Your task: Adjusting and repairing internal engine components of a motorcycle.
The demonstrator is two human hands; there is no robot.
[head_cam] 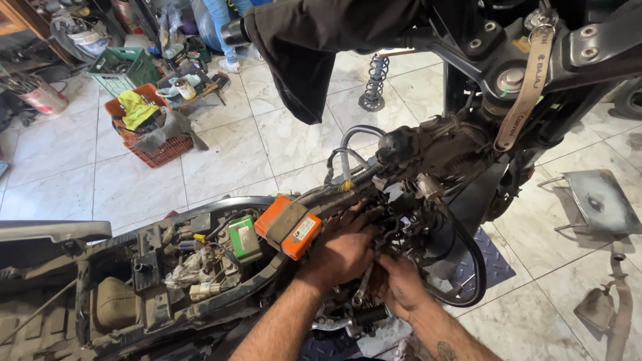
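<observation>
A stripped motorcycle [200, 267] lies across the view with its frame, wiring and engine area bare. My left hand [341, 251] reaches into the cluster of dirty parts and cables below the steering head, fingers bent down among them. My right hand [401, 286] is close beside it, curled around a slim metal spanner [363, 287] that stands between the two hands. An orange box [291, 227] and a green box [244, 237] sit on the frame just left of my left hand. What the fingertips touch is hidden.
A dark cloth [301, 53] hangs from the handlebar, and keys on a tan strap [528, 87] hang from the steering head. A red crate [150, 130], a green crate [124, 67], a coil spring [374, 83], a metal plate [598, 200] and another person's legs [224, 33] are on the tiled floor.
</observation>
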